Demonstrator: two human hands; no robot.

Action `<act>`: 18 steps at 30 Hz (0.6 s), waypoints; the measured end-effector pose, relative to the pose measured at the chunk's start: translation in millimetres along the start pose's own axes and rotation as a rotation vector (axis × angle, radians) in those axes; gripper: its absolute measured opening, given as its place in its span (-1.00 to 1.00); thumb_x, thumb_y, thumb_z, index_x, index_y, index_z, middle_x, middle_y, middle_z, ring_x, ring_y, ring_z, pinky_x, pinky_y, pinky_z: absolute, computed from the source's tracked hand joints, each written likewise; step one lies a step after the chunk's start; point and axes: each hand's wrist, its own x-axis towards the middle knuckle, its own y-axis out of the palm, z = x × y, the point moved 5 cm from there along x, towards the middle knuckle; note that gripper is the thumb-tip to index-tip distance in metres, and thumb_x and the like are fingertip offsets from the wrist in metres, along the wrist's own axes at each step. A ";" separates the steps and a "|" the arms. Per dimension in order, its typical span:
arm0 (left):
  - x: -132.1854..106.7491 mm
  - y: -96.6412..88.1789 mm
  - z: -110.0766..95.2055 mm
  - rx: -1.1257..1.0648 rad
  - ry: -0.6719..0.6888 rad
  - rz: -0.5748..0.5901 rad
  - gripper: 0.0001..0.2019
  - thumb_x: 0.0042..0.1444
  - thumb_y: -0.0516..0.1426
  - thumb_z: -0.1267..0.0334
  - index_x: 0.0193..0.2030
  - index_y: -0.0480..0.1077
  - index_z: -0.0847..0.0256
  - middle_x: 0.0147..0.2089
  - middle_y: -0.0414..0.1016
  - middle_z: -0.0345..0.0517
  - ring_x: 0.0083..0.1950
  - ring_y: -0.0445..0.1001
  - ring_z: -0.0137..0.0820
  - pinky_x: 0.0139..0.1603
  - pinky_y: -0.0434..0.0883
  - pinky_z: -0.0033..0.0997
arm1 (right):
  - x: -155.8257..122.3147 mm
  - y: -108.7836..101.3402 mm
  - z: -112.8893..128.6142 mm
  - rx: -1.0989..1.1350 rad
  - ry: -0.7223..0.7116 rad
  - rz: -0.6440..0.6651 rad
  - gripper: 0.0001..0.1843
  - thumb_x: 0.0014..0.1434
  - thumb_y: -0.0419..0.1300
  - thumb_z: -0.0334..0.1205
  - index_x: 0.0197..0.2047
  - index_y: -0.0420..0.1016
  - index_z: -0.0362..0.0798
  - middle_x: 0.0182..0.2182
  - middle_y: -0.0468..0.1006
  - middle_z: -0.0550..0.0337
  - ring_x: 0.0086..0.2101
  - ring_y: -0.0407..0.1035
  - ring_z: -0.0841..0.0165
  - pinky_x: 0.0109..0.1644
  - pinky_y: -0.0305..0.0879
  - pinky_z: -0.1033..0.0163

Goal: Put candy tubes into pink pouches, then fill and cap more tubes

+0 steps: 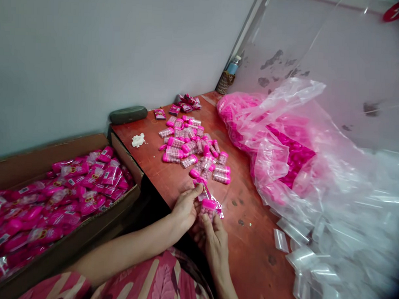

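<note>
Over the near edge of the table, both hands are close together. My right hand (216,239) grips a small clear container with a pink cap (208,205), filled with small round pieces. Just left of it, my left hand (186,205) is closed on a shiny pink printed wrapper (203,184), partly hidden by the fingers. A shiny patterned strip shows behind the container's cap. Beyond the hands lies a loose pile of similar pink-capped containers (188,142) on the red-brown table (246,208).
A cardboard box (124,203) at left holds many packed pink containers. Folded pink printed packets (189,103) lie at the back, near a dark green case (128,115) and crumpled white scrap (138,140). A plastic bag of pink parts (239,120) and clear sleeves (329,258) cover the right.
</note>
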 end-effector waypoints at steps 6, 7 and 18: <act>-8.0 7.6 2.4 0.132 -0.014 0.038 -0.60 -0.32 0.35 0.11 -0.53 0.25 0.30 -0.67 0.26 -0.31 -0.69 0.24 -0.56 -0.66 0.18 -0.57 | 0.8 3.4 -1.9 0.106 0.080 0.072 -0.66 0.12 0.05 0.10 -0.28 0.25 -0.02 -0.64 0.39 0.32 -0.72 0.21 0.48 -0.71 0.07 0.43; -8.6 8.8 2.1 0.159 -0.020 0.053 -0.60 -0.32 0.35 0.11 -0.53 0.25 0.30 -0.67 0.27 -0.30 -0.69 0.24 -0.56 -0.67 0.17 -0.57 | 1.1 3.7 -2.4 0.120 0.078 0.083 -0.66 0.12 0.05 0.10 -0.27 0.25 -0.02 -0.63 0.39 0.31 -0.71 0.22 0.48 -0.71 0.07 0.43; -9.0 10.0 5.6 0.446 -0.036 0.252 -0.68 -0.22 0.31 0.14 -0.49 0.37 0.36 -0.61 0.39 -0.14 -0.65 0.31 -0.52 -0.65 0.22 -0.56 | 4.9 -9.0 -3.8 -0.014 -0.033 -0.045 -0.70 0.11 0.08 0.06 -0.31 0.26 -0.02 -0.68 0.33 0.35 -0.70 0.23 0.45 -0.68 0.11 0.40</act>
